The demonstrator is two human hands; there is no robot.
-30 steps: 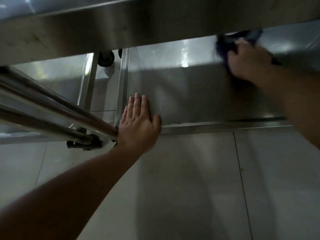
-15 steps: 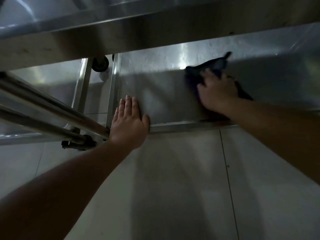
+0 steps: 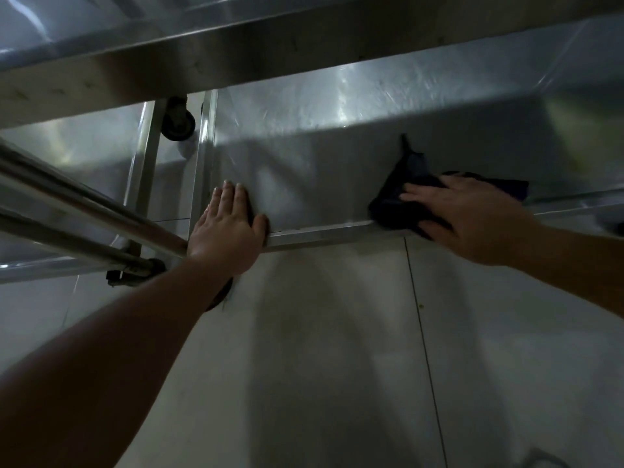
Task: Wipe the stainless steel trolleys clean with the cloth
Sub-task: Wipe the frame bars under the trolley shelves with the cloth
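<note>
Steel rails slant in from the left edge, two round bars ending near a dark caster bracket on the pale tiled floor. Behind them a neighbouring frame's upright post rises beside a black caster wheel. Next comes the trolley's lower shelf, a scuffed, dully shining sheet partly shaded by the upper shelf above it. The left hand lies flat on the shelf's near left corner, fingers straight and close together pointing away, thumb spread along the front lip; it holds nothing. Further right, the dark cloth sits bunched on the shelf just behind that lip, one thin corner sticking up. The right hand presses down on top of it with fingers extended and slightly spread, pointing left; cloth shows beyond the fingertips, under the palm, and out past the back of the hand toward the right.
</note>
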